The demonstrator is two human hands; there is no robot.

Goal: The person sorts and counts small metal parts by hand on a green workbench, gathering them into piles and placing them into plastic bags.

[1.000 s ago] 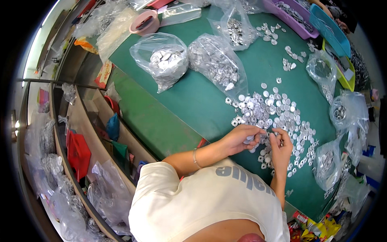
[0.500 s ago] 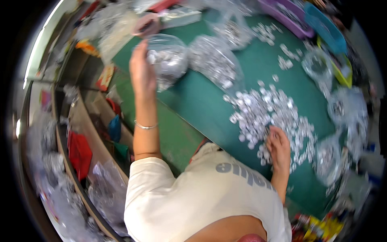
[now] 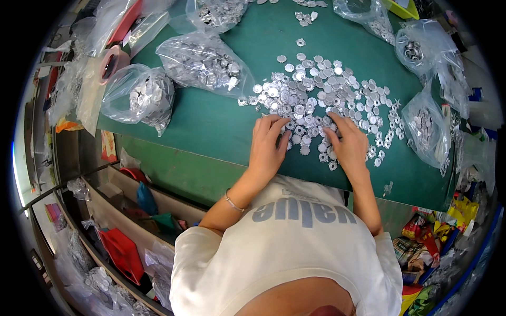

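A loose heap of small silver toothed metal discs (image 3: 332,84) is spread over the green tabletop. My left hand (image 3: 268,146) rests at the heap's near left edge, fingers bent and thumb apart from them, the tips among the discs. On the right, my right hand (image 3: 349,143) reaches into the near side of the heap, its index finger and thumb apart. No disc shows clearly held in either hand. Left of the heap lies a clear bag of metal pieces (image 3: 203,62). Nearer the left edge stands another open clear bag (image 3: 147,97) with silver pieces inside.
More clear bags of metal parts sit along the right edge, one of them (image 3: 426,129) near the heap. A pink tub (image 3: 113,64) is at the far left. Below the table's left side are open bins (image 3: 126,203) with a red bag (image 3: 121,253). Colourful packets (image 3: 421,231) lie lower right.
My left hand has left the clear bag on the left and come over to the heap. My right hand remains at the discs. The view has turned and shifted.
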